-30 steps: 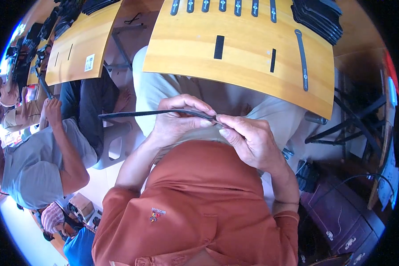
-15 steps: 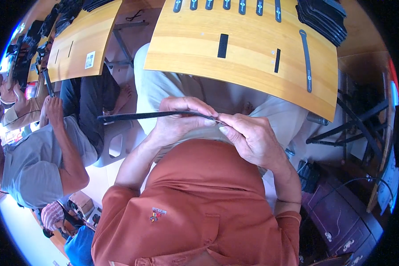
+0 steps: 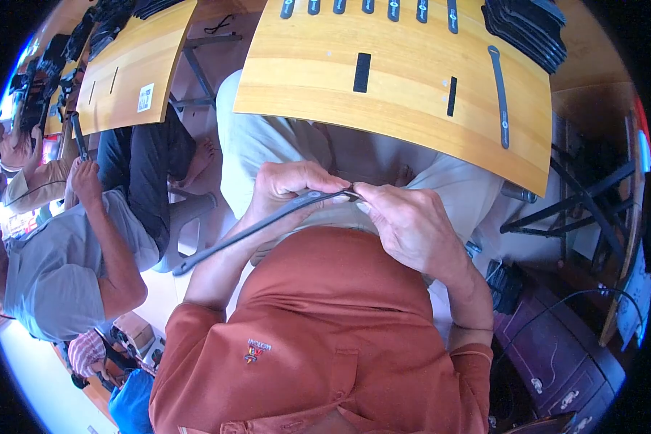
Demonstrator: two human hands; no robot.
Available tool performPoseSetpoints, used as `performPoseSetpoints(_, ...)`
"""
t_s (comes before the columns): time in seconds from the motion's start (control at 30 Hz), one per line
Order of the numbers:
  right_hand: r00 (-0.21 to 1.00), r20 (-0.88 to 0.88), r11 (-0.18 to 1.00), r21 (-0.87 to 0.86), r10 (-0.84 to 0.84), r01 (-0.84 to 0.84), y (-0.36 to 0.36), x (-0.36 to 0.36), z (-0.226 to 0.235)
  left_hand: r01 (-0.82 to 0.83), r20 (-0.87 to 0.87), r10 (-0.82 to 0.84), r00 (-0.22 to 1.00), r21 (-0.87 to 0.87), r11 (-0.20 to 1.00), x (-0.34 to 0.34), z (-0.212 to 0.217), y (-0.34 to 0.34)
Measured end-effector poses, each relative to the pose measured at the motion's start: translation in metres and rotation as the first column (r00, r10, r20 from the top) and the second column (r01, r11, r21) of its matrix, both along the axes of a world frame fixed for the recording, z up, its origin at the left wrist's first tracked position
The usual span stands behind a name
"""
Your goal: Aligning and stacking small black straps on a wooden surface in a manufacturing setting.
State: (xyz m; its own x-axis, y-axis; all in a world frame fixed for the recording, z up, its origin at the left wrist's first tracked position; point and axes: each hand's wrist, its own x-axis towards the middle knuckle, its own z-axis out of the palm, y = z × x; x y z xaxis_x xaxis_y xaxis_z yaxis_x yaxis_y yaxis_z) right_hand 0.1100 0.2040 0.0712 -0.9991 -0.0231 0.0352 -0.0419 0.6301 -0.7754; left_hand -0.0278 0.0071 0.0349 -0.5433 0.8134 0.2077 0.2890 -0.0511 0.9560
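A long dark strap (image 3: 231,241) hangs in front of my belly, its free end slanting down to the left over my left forearm. My left hand (image 3: 288,188) pinches it near its other end between thumb and fingers. Right beside, my right hand (image 3: 412,223) grips the very tip, thumb and forefinger pressed together. The fingertips of both hands almost meet and hide part of that end. On the wooden table (image 3: 289,90) beyond lie a similar strap with a slotted round head (image 3: 500,98) and two short black strips, one wide (image 3: 362,73) and one narrow (image 3: 452,96).
Several straps (image 3: 393,9) lie in a row along the table's far side, with a stack of black pieces (image 3: 528,32) at its right corner. A co-worker in a grey shirt (image 3: 58,267) sits to the left at another table (image 3: 134,79). A dark cabinet (image 3: 557,347) stands at right.
The strap's free end has swung down from nearly level to a slant and turned its face. My hands stay close together, with the fingers slightly shifted.
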Motion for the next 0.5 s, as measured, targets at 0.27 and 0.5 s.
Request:
performPoseSetpoints(0.27, 0.991, 0.077, 0.989, -0.111, 0.109, -0.1, 0.01, -0.002, -0.009, 0.099, -0.195, -0.105, 0.975, -0.039, 0.994, -0.002, -0.002, -0.002)
performPoseSetpoints(0.5, 0.997, -0.003, 0.997, -0.005, 0.08, -0.08, 0.008, -0.004, -0.012, 0.091, -0.234, -0.103, 0.967, -0.059, 0.994, 0.0, -0.001, 0.0)
